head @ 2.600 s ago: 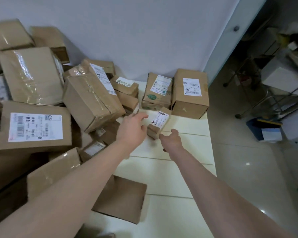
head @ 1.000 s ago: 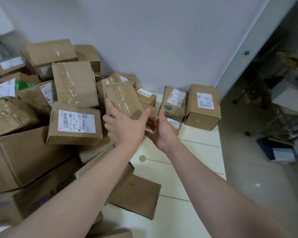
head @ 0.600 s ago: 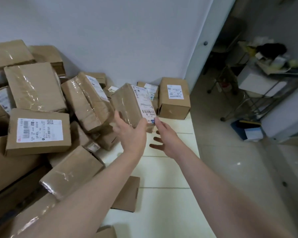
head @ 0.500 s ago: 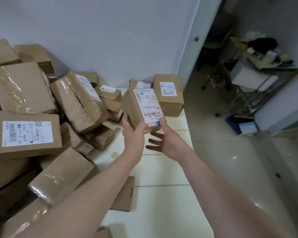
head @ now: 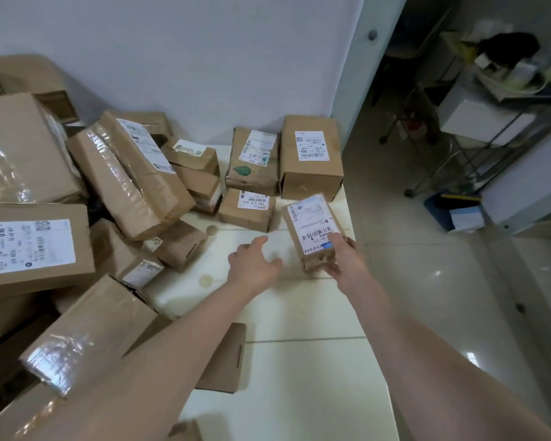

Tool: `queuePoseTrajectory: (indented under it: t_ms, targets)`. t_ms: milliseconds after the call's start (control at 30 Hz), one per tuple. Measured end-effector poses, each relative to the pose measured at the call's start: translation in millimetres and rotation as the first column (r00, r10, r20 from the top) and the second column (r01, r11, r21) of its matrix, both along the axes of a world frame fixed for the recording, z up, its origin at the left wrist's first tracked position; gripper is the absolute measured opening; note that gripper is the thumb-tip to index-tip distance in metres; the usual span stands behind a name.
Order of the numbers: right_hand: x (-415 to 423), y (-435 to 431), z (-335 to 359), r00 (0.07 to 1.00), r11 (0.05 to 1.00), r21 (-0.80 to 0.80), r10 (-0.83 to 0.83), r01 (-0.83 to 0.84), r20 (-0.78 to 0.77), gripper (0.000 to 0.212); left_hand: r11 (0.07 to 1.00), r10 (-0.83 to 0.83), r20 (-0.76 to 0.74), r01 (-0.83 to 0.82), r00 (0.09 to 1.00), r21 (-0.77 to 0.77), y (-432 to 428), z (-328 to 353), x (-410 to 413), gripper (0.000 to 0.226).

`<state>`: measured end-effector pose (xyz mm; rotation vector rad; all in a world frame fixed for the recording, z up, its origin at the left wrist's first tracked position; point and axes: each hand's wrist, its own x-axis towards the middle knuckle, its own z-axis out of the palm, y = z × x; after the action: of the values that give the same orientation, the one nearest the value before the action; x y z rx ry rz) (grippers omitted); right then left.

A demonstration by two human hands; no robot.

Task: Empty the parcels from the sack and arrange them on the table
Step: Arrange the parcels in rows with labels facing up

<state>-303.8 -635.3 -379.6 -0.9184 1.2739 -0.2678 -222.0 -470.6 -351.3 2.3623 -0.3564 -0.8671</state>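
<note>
Though crowded, parcel [head: 312, 230] beside boxes [head: 310, 157].

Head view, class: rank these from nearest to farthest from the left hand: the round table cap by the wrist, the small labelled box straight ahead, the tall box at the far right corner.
Measured from the left hand:
1. Round table cap, just left of the wrist.
2. Small labelled box, straight ahead, beyond the fingers.
3. Tall box, far right corner by the wall.
</note>
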Motion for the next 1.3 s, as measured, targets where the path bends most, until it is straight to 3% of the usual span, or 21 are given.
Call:
queuePoseTrajectory:
  t_ms: [167, 233, 333, 500, 600, 700, 767, 833, 900, 967, 1067, 1100, 1200, 1300]
  targets:
    - [25, -15, 2, 0.988, 0.976, -0.175, -0.139, 0.126, -0.063, 0.075, 1.0, 0.004, 0.029, -0.004, 1.0, 0.009, 3, -2, 19, 0.063]
    - [26, -16, 3, 0.985, 0.978, -0.193, -0.106, 0.079, -0.137, 0.068, 1.0, -0.003, 0.041, 0.002, 0.999, 0.01, -3, -3, 24, 0.065]
    - [26, -15, 4, 0.992, 0.995, -0.094, 0.009, -0.021, -0.13, 0.044, 0.999, -0.001, 0.036, 0.003, 0.999, -0.046, -22, -3, 34, 0.07]
    - [38, -33, -9, 0.995, 0.957, -0.277, 0.068, -0.087, -0.078, 0.041, 0.975, -0.049, -0.084, 0.03, 0.995, -0.219, -58, -5, 40, 0.066]
    - [44, -41, -14, 0.989, 0.948, -0.282, 0.141, -0.145, -0.033, 0.028, 0.968, -0.059, -0.103, 0.032, 0.993, -0.248, -67, -11, 39, 0.068]
    - [46, -37, -21, 0.989, 0.943, -0.297, 0.14, -0.148, -0.047, 0.035, 0.953, -0.099, -0.13, 0.056, 0.987, -0.297, -63, -16, 40, 0.073]
    - [42, -27, -22, 0.995, 0.949, -0.313, 0.012, -0.044, -0.103, 0.05, 0.957, -0.106, -0.046, 0.089, 0.993, -0.278, -52, -15, 37, 0.072]
    - [33, -16, -22, 0.975, 0.936, -0.35, -0.062, -0.016, -0.212, 0.052, 0.972, -0.062, 0.068, 0.075, 0.996, -0.223, -39, -11, 30, 0.072]
    - [23, -2, -23, 0.956, 0.955, -0.283, 0.003, -0.09, -0.293, 0.054, 0.982, -0.04, 0.165, 0.069, 0.985, -0.175, -23, -5, 21, 0.071]
    - [17, 16, -16, 0.955, 0.968, -0.173, 0.132, -0.181, -0.265, 0.046, 0.989, -0.06, 0.286, 0.096, 0.956, -0.114, -7, 9, 13, 0.068]
    - [17, 51, 6, 0.927, 0.938, -0.065, 0.325, -0.342, -0.185, 0.012, 0.989, -0.147, 0.472, 0.132, 0.869, 0.064, 22, 39, 10, 0.063]
    - [19, 63, 13, 0.91, 0.92, -0.037, 0.378, -0.389, -0.171, 0.014, 0.983, -0.174, 0.493, 0.124, 0.852, 0.132, 36, 50, 10, 0.065]
    - [23, 96, 30, 0.845, 0.854, -0.013, 0.513, -0.52, -0.152, 0.014, 0.93, -0.245, 0.447, 0.078, 0.86, 0.359, 82, 75, 10, 0.084]
    - [26, 124, 37, 0.81, 0.815, 0.0, 0.575, -0.579, -0.112, 0.007, 0.794, -0.3, 0.282, 0.075, 0.912, 0.603, 130, 96, 10, 0.112]
